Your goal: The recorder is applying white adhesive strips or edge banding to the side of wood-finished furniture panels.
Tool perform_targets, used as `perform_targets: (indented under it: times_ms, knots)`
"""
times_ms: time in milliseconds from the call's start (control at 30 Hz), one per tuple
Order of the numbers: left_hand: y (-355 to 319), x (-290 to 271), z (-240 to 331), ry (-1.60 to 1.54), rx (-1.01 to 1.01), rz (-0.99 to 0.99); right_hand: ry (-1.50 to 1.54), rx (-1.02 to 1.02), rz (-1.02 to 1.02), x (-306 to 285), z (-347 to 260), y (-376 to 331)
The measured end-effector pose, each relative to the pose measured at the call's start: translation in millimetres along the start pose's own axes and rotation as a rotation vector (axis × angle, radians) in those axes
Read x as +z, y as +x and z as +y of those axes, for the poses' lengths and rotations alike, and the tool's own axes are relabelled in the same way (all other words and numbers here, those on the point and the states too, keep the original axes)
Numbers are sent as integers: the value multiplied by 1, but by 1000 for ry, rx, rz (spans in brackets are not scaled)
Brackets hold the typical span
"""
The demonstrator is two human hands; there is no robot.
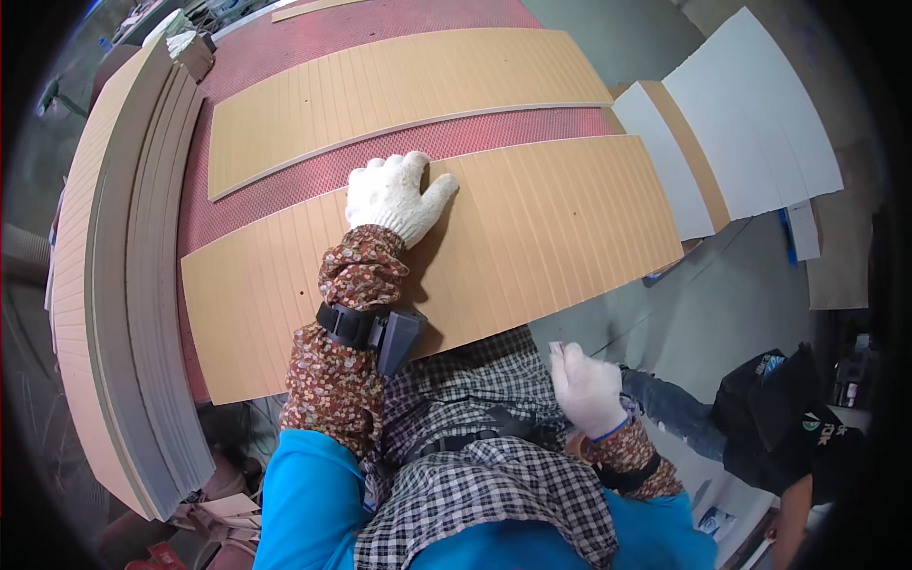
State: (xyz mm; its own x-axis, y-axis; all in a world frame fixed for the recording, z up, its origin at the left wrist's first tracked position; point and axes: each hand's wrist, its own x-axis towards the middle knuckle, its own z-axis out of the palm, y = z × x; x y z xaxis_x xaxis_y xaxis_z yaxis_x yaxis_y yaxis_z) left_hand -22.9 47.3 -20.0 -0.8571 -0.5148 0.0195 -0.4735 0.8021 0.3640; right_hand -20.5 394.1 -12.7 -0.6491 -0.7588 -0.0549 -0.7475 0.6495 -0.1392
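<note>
A long tan grooved board [513, 228] lies across the near side of the table, with small dark holes in its face. My left hand [394, 197], in a white knitted glove, rests at its far edge. The fingers bend over that edge and the thumb points right across the board. Off the near right side of the board, my right hand [587, 389] is raised in a thin white glove, its fingers closed in a pinch. A small pale tip [557, 350] shows at the fingertips, too small to name. Beyond lies a second similar board [399, 90], parallel to the first.
The table has a red textured top [313, 176]. At the left stands a tall stack of boards [142, 285]. White and brown cardboard [750, 114] stands at the right. Another person in dark clothing [774, 408] is at the lower right, near the grey floor [608, 313].
</note>
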Motion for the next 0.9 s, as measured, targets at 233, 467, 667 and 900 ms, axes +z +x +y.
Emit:
perform_targets:
  times_ms: [233,467,667,900]
  knots:
    - [2,0,3,4,4,-10,199,80,218,-18,-1,9]
    - [3,0,3,4,10,-15,200,10,231,-15,-15,25]
    - [2,-2,6,-10,2,-3,154,36,202,-14,-17,26]
    - [0,-2,7,-26,-1,21,130,4,140,-30,-16,33]
